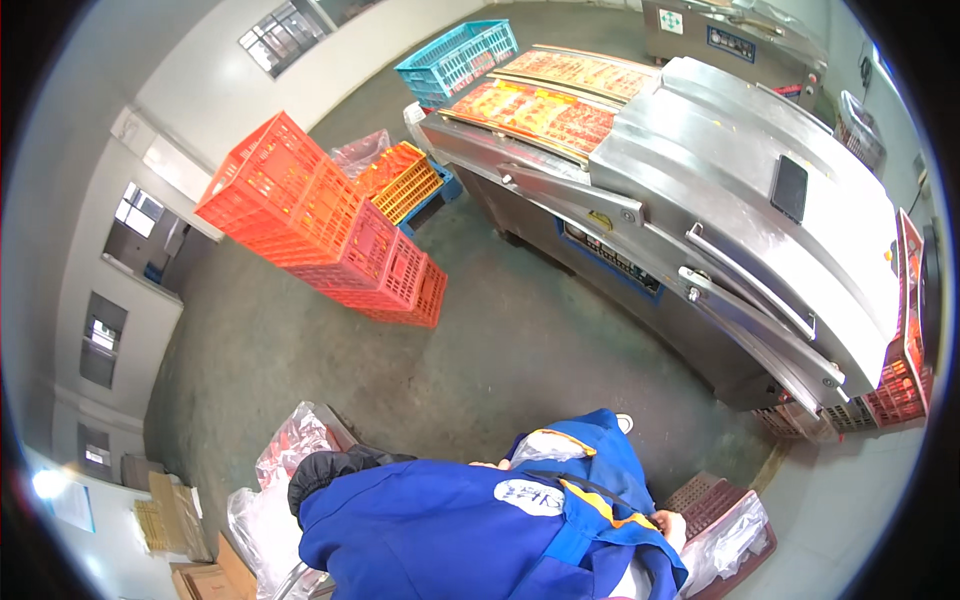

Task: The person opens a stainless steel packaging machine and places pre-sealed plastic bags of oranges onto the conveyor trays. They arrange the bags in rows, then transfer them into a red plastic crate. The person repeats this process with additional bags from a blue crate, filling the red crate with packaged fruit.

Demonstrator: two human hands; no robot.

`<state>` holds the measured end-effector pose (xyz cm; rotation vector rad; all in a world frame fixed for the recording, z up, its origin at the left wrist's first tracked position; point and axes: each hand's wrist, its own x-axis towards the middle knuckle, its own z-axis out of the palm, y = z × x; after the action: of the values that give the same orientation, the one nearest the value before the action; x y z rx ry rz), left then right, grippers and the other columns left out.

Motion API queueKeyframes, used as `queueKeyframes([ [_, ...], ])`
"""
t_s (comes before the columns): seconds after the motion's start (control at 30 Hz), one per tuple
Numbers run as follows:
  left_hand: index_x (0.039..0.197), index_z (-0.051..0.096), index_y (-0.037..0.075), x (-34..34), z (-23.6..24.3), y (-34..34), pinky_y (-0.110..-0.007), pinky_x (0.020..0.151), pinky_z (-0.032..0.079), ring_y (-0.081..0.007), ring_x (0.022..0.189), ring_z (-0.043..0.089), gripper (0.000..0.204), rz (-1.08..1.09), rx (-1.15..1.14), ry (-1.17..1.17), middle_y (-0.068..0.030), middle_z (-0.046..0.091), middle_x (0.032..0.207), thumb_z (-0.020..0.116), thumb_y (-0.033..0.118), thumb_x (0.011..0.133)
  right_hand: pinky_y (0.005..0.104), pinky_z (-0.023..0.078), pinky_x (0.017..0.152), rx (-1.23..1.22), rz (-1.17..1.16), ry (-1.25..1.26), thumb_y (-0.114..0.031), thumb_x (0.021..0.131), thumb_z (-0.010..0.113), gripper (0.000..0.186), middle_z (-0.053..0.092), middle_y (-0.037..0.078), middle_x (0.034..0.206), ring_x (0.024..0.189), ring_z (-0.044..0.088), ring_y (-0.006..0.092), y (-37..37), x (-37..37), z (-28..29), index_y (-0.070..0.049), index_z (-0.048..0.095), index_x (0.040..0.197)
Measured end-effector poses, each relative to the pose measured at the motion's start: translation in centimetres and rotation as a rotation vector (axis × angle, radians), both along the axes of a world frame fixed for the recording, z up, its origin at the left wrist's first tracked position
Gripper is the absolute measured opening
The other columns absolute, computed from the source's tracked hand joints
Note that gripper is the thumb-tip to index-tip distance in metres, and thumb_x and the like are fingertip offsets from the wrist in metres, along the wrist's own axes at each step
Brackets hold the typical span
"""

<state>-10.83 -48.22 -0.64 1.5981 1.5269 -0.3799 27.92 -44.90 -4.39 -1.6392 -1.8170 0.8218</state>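
Note:
My right hand (671,527) shows only in part at the edge of my blue jacket (430,530), beside a dark red crate (705,492) with clear plastic film (722,540) over it. Its fingers are mostly hidden, so what it holds does not show. Of my left hand (490,464), just a small patch of skin appears past the front of the jacket; its fingers are covered. Blue cloth with orange trim (600,470) hangs in front of me. Black padded fabric (340,468) bulges at my left side, near crumpled clear plastic bags (290,445).
A large steel machine (740,130) stands ahead to the right, with a phone (789,187) on its cover and filled red packs (545,112) on its bed. Stacked orange and red crates (330,225) stand at left. A blue crate (455,60) is beyond; cardboard boxes (180,510) lie lower left.

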Motion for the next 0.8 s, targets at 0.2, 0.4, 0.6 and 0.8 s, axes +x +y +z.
queueKeyframes([
  [0.2, 0.119, 0.053, 0.011, 0.1, -0.8, 2.1, -0.046, 0.077, 0.051, -0.0333, 0.093, 0.064, 0.039, -0.057, -0.019, 0.006, -0.0194, 0.064, 0.102, 0.048, 0.028, 0.085, 0.0408, 0.048, 0.063, -0.315, -0.182, -0.168, -0.028, 0.074, 0.066, 0.021, 0.061, 0.011, 0.083, 0.075, 0.061, 0.0292, -15.7, 8.5, -12.4, -0.010, 0.063, 0.086],
  [0.4, 0.117, 0.054, 0.011, 1.9, -2.1, 5.4, -0.046, 0.077, 0.050, -0.0334, 0.093, 0.063, 0.038, -0.171, -0.050, -0.010, -0.0194, 0.064, 0.102, 0.049, 0.029, 0.084, 0.0412, 0.048, 0.063, -0.674, -0.499, -0.144, -0.028, 0.074, 0.066, 0.021, 0.062, 0.011, 0.084, 0.075, 0.061, 0.0295, -21.2, 4.7, -6.3, -0.010, 0.064, 0.086],
  [0.6, 0.115, 0.056, 0.011, 4.9, -3.7, 9.1, -0.046, 0.078, 0.050, -0.0335, 0.094, 0.063, 0.037, -0.286, -0.059, -0.024, -0.0194, 0.064, 0.102, 0.050, 0.029, 0.083, 0.0416, 0.048, 0.064, -0.751, -0.687, -0.085, -0.028, 0.075, 0.065, 0.021, 0.062, 0.011, 0.085, 0.075, 0.062, 0.0297, -24.7, 1.8, -4.4, -0.011, 0.064, 0.087],
  [0.8, 0.113, 0.057, 0.011, 7.7, -5.2, 11.9, -0.046, 0.078, 0.050, -0.0336, 0.094, 0.063, 0.036, -0.315, -0.062, -0.032, -0.0193, 0.064, 0.103, 0.051, 0.029, 0.083, 0.0419, 0.049, 0.064, -0.774, -0.731, -0.071, -0.028, 0.075, 0.065, 0.021, 0.062, 0.011, 0.086, 0.076, 0.062, 0.0299, -22.9, 2.0, -4.3, -0.011, 0.064, 0.087],
])
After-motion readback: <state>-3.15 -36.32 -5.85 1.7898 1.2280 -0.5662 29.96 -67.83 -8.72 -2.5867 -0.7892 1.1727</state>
